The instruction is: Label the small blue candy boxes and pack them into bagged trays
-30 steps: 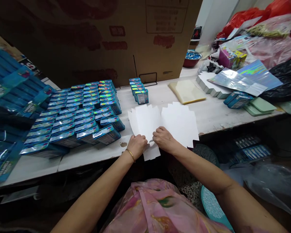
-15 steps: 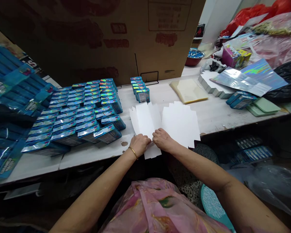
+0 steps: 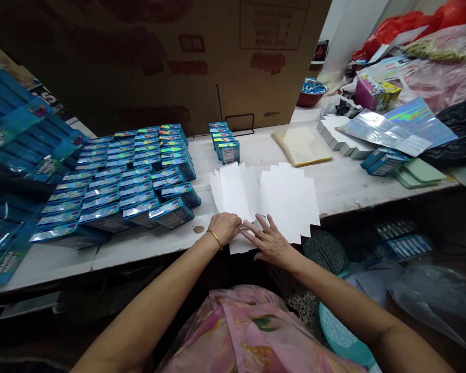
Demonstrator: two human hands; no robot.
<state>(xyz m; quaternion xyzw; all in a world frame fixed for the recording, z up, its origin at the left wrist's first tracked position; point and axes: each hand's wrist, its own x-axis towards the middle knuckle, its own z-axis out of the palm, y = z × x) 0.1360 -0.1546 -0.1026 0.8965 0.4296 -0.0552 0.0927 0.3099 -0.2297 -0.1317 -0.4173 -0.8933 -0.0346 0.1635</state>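
A folded white card sheet (image 3: 233, 189) lies at the table's front edge, its side panels standing up a little. My left hand (image 3: 226, 228), with a gold bangle at the wrist, is closed with its fingers pinching the near part of this sheet. My right hand (image 3: 271, 242) is open, fingers spread, with its fingertips at the sheet's near right side, close to my left fingers. To the right lies a stack of flat white card blanks (image 3: 289, 199) with notched edges, partly hidden by my right hand. Beyond the sheet stands a short row of small blue boxes (image 3: 229, 153).
Rows of blue boxes (image 3: 140, 181) fill the table's left side. A large cardboard carton (image 3: 202, 93) stands behind. Clear plastic sheets (image 3: 303, 147) and holographic sheets (image 3: 388, 132) lie to the right. A teal tub (image 3: 339, 329) sits below, near my right arm.
My right hand has gone from a closed pinch on the card sheet to spread fingers, shifting slightly right and nearer to me. My left hand stays almost in place on the sheet.
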